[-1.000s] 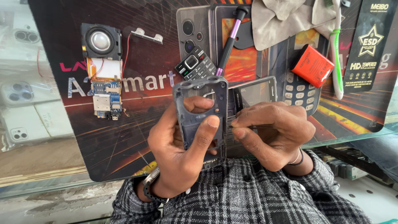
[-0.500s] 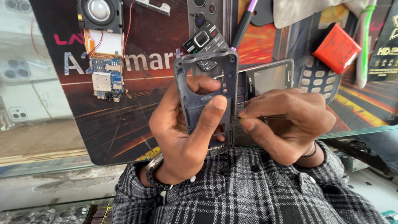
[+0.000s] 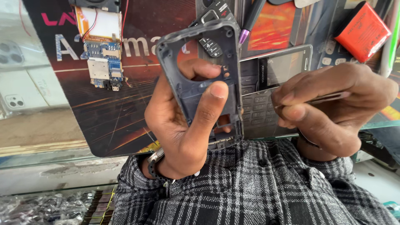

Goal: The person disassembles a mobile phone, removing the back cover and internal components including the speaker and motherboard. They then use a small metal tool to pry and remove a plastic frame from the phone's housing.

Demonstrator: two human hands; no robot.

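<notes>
The left hand [image 3: 179, 125] gripped a grey phone frame [image 3: 200, 83] upright between thumb and fingers, while the right hand [image 3: 333, 108] pinched thin metal tweezers [image 3: 325, 98] beside it.

Phone frame [image 3: 200, 79]: upright at centre, above the work mat [image 3: 104, 116], gripped by the left hand [image 3: 183, 125].
Right hand [image 3: 329, 104]: right of the frame, apart from it, pinching a thin tool [image 3: 325, 98].
Circuit board [image 3: 102, 64]: on the mat, left of the frame.
Keypad phone [image 3: 271, 83]: on the mat, between and behind the two hands.
Battery [image 3: 362, 31]: far right on the mat, beyond the right hand.
Pen [image 3: 252, 18]: beyond the frame's top right corner.
</notes>
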